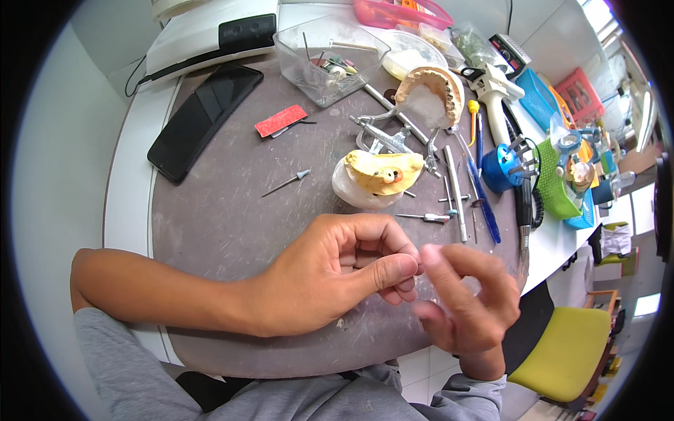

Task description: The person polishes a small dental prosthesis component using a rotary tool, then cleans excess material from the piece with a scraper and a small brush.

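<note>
My left hand (319, 277) is closed in a pinch at the middle of the bench, thumb against the bent fingers; whatever lies between the tips is too small or hidden to make out. Close at its fingertips is my right hand (467, 295), a little blurred, with index finger and thumb apart and nothing visible between them. Just beyond them stands a yellow and white dental cast (382, 175) with a whitish tooth on its ridge, joined to a metal articulator (386, 140). Its other half, a cream upper dental cast (430, 91), lies tipped back behind.
A grey-tipped bur (286, 182), a red abrasive strip (281, 121) and a black phone (203, 123) lie left. Right are slim hand tools (456, 196), a blue pen (484, 203), a blue bur holder (502, 168) and a green basket (554, 186). Behind sits a clear box (330, 67).
</note>
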`<state>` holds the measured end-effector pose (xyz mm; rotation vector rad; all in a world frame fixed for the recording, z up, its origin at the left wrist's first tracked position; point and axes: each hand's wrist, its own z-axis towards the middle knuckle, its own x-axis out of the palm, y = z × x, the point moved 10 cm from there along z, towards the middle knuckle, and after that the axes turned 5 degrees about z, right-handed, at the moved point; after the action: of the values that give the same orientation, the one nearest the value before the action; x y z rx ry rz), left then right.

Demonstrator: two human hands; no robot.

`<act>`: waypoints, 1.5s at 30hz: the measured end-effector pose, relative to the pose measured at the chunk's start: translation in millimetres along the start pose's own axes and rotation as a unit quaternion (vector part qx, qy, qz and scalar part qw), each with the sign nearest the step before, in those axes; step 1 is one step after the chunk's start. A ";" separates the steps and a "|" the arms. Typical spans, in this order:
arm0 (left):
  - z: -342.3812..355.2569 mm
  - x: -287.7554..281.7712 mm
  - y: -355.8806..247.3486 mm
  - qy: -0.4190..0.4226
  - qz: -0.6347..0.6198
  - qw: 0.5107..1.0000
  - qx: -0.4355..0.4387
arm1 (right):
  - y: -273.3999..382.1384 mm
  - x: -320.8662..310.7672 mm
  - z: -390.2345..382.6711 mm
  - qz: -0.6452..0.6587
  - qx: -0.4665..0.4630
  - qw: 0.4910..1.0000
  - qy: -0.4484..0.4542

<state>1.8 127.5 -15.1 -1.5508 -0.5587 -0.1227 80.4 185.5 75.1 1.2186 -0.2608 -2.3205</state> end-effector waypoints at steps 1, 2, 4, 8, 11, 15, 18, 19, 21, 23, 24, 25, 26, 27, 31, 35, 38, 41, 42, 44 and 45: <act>-0.6 -0.3 -0.9 -0.002 0.009 1.000 0.003 | 4.3 5.6 -0.5 -0.003 -0.021 1.000 0.016; -1.3 -0.5 -1.7 -0.003 0.019 1.000 0.005 | 3.4 5.9 -2.8 -0.008 -0.020 1.000 0.012; 0.5 -1.0 -1.6 -0.004 0.016 1.000 0.009 | 0.2 3.0 -10.1 -0.025 -0.018 0.999 0.007; 2.0 -0.3 -1.4 -0.014 -0.012 1.000 0.003 | -11.7 -34.5 -19.2 -0.100 -0.008 0.990 -0.095; -0.5 -1.5 -0.4 -0.017 -0.012 1.000 -0.003 | -61.2 -48.8 -6.2 -0.192 0.106 0.972 -0.082; -0.7 -2.4 2.1 -0.021 -0.019 1.000 -0.012 | -102.8 -36.7 1.9 -0.196 0.213 0.957 0.000; 2.0 -1.0 1.0 -0.014 -0.018 1.000 -0.011 | -108.3 -32.6 2.7 -0.189 0.232 0.954 0.012; 1.4 -1.5 0.3 -0.014 -0.014 1.000 -0.008 | -108.0 -32.6 2.7 -0.179 0.241 0.954 0.010; 0.6 -1.6 -0.6 -0.011 -0.004 1.000 -0.004 | -106.6 -31.9 1.4 -0.166 0.247 0.955 0.015; 0.4 -1.3 -0.8 -0.014 -0.010 1.000 -0.005 | -105.4 -32.1 -1.1 -0.163 0.241 0.956 0.028; -0.3 -1.6 -0.2 -0.015 -0.015 1.000 -0.007 | -104.3 -31.8 -2.4 -0.163 0.242 0.956 0.034; -0.7 -1.9 -0.3 -0.015 -0.015 1.000 -0.006 | -102.9 -31.7 -3.4 -0.162 0.243 0.956 0.041; -1.0 -2.6 -0.6 -0.015 -0.016 1.000 -0.005 | -101.9 -30.8 -3.4 -0.162 0.243 0.955 0.048; -0.1 -1.6 0.0 -0.012 -0.017 1.000 -0.004 | -103.4 -31.6 -5.1 -0.155 0.254 0.954 0.048; 1.3 -1.1 0.5 -0.012 -0.006 1.000 -0.001 | -106.0 -35.6 -8.6 -0.191 0.265 0.944 0.048; 0.8 -2.5 0.0 -0.021 -0.014 1.000 -0.007 | -92.6 -48.4 -9.6 -0.246 0.229 0.942 -0.013; 0.3 -3.0 0.5 -0.027 -0.021 0.999 -0.006 | -75.7 -60.1 -27.0 -0.171 0.218 0.957 -0.092; -0.9 -4.0 1.7 -0.035 -0.022 0.999 -0.002 | -59.6 -49.3 -55.8 -0.075 0.199 0.972 -0.098; -0.1 -3.4 0.9 -0.033 -0.022 0.999 0.000 | -56.4 -44.8 -62.6 -0.038 0.212 0.972 -0.091; 0.6 -1.7 -0.1 -0.031 -0.021 0.999 -0.005 | -47.5 -47.0 -72.0 -0.037 0.168 0.977 -0.126; 0.4 -1.5 -0.2 -0.032 -0.019 0.999 -0.006 | -46.1 -48.8 -79.3 -0.026 0.168 0.975 -0.142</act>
<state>0.2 127.5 -15.6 -1.5607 -0.6393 -0.1070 152.0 254.9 46.1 1.0457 -0.7553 -2.5674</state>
